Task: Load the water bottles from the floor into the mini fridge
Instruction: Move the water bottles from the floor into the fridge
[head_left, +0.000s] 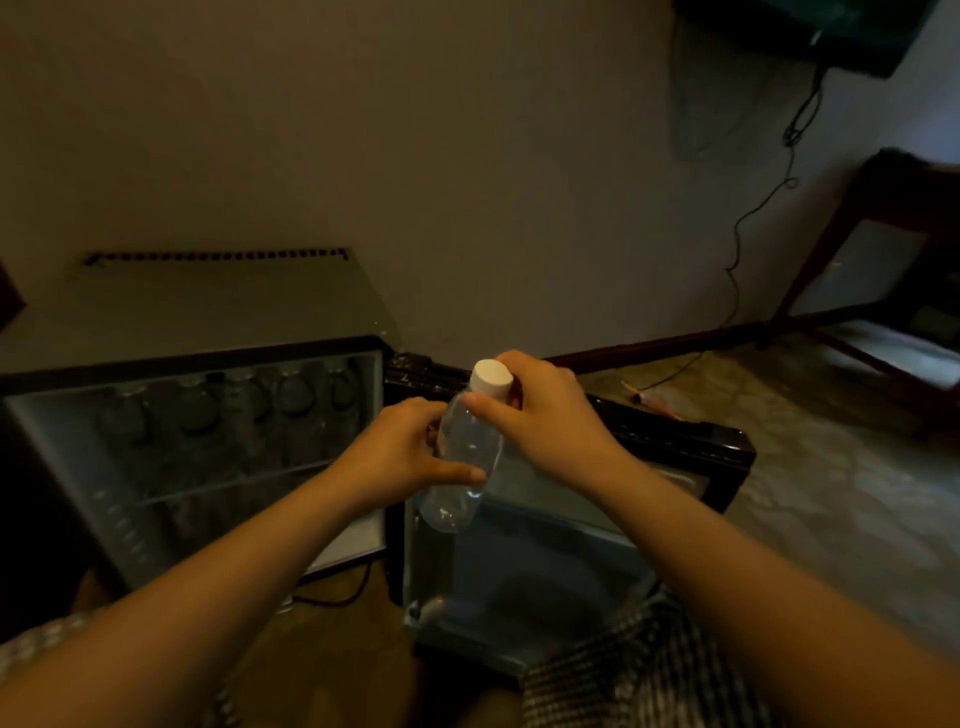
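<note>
A clear water bottle (464, 460) is held tilted above the open door (545, 561) of the mini fridge (208, 312), which is set on a patterned floor (831, 483) against a plain wall (415, 156). Its body is gripped by the left hand (400, 452), fingers curled round it, and its white cap (491, 379) is pinched by the right hand (550, 410)

Mini fridge (197, 358) open; front opening unblocked. Upper level: row of bottles (291, 402) packed side by side from left wall to right wall. Below wire shelf (234, 486): compartment dim, contents cannot be told. Door (675, 441) swung out to the right, walling that side of the approach. Left hand (400, 452), right hand (545, 410) and held bottle (467, 452) occupy the gap between opening's right edge and door.
</note>
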